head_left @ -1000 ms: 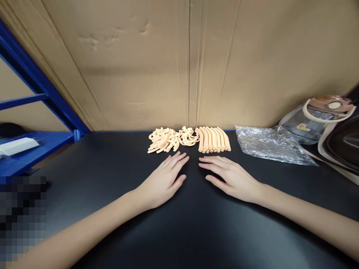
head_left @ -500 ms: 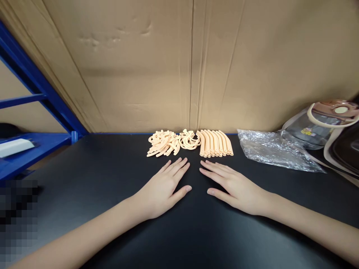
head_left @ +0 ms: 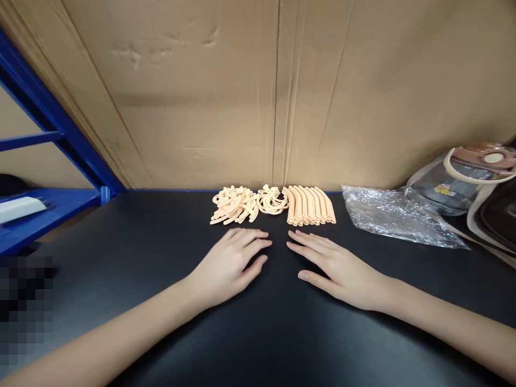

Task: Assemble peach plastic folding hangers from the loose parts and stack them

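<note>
Your left hand (head_left: 229, 263), loosely bent near the jumbled pieces (head_left: 235, 206), and right hand (head_left: 336, 270), fingers spread near the stacked pieces (head_left: 309, 207), are empty.

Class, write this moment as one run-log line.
left hand: empty, palm down | right hand: empty, palm down | beyond: jumbled pieces, lined-up pieces | right: clear plastic
</note>
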A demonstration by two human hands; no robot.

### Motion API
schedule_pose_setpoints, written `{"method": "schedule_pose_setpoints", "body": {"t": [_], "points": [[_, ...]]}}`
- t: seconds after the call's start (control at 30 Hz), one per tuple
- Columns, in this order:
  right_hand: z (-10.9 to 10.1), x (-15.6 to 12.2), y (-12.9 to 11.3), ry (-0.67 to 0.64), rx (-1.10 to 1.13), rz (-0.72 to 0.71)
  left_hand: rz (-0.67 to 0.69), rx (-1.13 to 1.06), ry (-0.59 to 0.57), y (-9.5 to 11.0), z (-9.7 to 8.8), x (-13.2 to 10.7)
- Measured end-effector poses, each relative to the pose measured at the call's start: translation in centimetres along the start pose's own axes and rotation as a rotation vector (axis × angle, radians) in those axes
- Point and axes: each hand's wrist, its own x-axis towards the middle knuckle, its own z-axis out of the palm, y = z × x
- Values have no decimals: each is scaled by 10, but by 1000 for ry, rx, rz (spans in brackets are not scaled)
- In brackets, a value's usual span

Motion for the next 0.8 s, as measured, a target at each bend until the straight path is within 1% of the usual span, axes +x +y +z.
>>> {"method": "schedule_pose_setpoints", "body": {"t": [0.07, 0.1, 0.13, 0.17, 0.27, 0.37, 0.47, 0.6, 0.8], "points": [[-1, -1, 0, -5, -6, 0, -2, 143, 178, -13, -4, 4], [-1, -1, 0, -9, -7, -1, -34, 240, 256, -22, -6, 6], [-1, -2, 0, -14, -8, 0, -79, 328, 311, -31, -8, 7], [-1, -2, 0, -19, -8, 1, -137, 391, 340, -41, -9, 7], [-2, -1, 0, -29, -4, 10, -263, 441, 333, -66, -8, 6], [-2, 0, -1, -26, 4, 17, -316, 361, 294, -77, -4, 3], [-2, 0, -1, -23, 11, 19, -361, 218, 271, -79, -2, 3], [-1, -2, 0, -18, 22, 18, -463, 45, 259, -76, -1, 4], [-1, -1, 0, -21, 23, 17, -556, -66, 327, -76, -3, 5]]}}
